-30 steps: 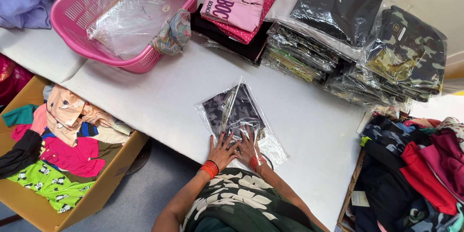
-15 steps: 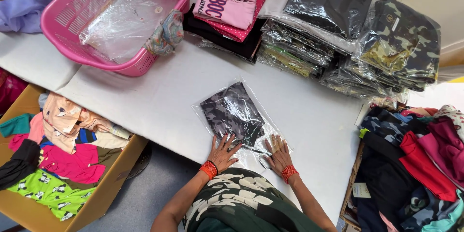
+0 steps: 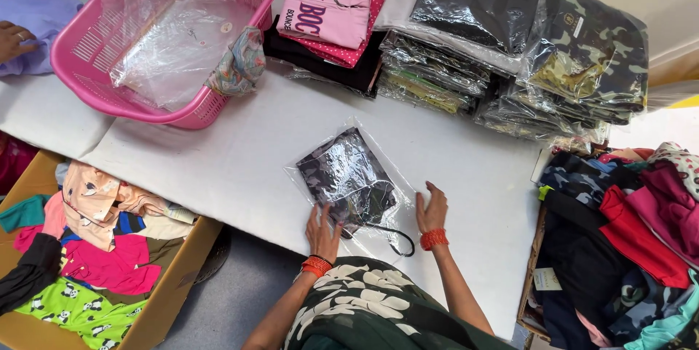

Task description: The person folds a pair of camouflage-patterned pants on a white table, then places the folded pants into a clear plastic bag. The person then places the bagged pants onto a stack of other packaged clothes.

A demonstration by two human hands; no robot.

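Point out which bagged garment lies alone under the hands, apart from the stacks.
The dark camouflage garment in the clear bag, flat at the table's near edge, left hand on it. The other bagged garments are stacked at the far side.

Glossy clear plastic bag (image 3: 349,175) wraps dark patterned cloth on the matt white table (image 3: 233,160).

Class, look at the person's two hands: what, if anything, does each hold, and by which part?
Neither hand grips anything. The left hand presses flat on the near edge of the bagged dark garment; the right hand rests by the bag's right edge on the white table.
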